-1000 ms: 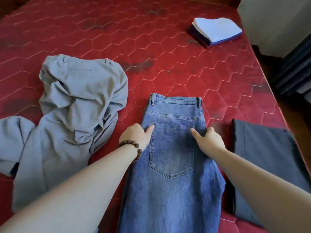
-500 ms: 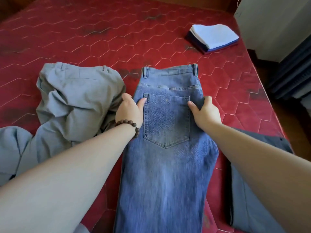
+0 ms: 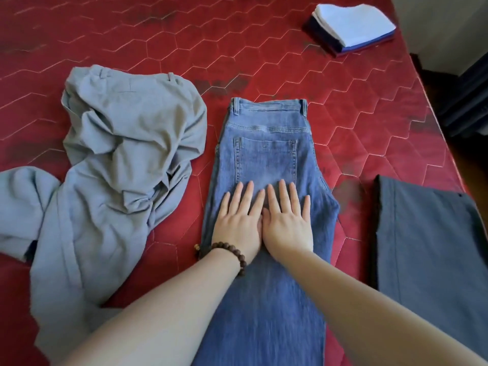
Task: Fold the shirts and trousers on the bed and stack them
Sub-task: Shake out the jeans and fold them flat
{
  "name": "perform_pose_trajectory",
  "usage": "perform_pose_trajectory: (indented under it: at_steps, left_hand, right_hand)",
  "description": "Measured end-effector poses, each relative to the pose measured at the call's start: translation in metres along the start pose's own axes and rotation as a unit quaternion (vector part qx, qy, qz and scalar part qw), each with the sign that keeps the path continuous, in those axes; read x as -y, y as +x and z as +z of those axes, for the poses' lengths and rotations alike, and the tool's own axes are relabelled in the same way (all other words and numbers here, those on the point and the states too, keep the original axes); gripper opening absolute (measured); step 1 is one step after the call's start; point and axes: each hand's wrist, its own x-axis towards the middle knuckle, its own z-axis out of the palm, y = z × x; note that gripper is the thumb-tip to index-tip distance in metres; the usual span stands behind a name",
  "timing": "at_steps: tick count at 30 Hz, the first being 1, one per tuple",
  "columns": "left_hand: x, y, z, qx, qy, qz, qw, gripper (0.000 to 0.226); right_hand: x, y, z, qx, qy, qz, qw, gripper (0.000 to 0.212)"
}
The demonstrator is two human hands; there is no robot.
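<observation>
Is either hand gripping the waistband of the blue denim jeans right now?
No, both the left hand and the right hand lie flat with straight fingers on the blue denim jeans, below the back pocket.

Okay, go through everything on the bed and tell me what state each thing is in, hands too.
Blue jeans: folded lengthwise, laid flat, pocket up.
Left hand: open, flat on jeans.
Right hand: open, flat on jeans, beside the left.
Grey trousers: crumpled, unfolded.
Dark trousers: flat, neat.
Stack of shirts: folded, piled at far corner.
Bed: red quilted cover.
</observation>
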Motion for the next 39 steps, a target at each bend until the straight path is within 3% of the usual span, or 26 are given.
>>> perform_pose_trajectory:
  at_steps: [10, 29, 31, 35, 39]
  left_hand:
    - [-0.005, -0.124, -0.005, 0.026, 0.013, -0.019, 0.999, 0.062]
    - [-0.043, -0.405, -0.016, 0.117, -0.035, -0.039, 0.992, 0.058]
    - [-0.046, -0.422, -0.023, 0.123, -0.063, -0.036, 0.990, 0.055]
    - [-0.048, -0.443, -0.039, 0.115, -0.193, -0.117, 0.967, 0.077]
    - [-0.048, -0.447, -0.052, 0.100, -0.323, -0.240, 0.910, 0.056]
  right_hand:
    - [0.022, -0.117, 0.019, -0.008, 0.010, 0.013, 1.000, 0.057]
    - [0.067, -0.397, 0.042, 0.104, 0.035, 0.022, 0.994, 0.057]
    - [0.070, -0.413, 0.037, 0.124, 0.041, 0.016, 0.991, 0.060]
    - [0.079, -0.428, 0.023, 0.139, 0.071, 0.035, 0.987, 0.063]
    - [0.089, -0.434, 0.005, 0.105, 0.116, 0.069, 0.985, 0.052]
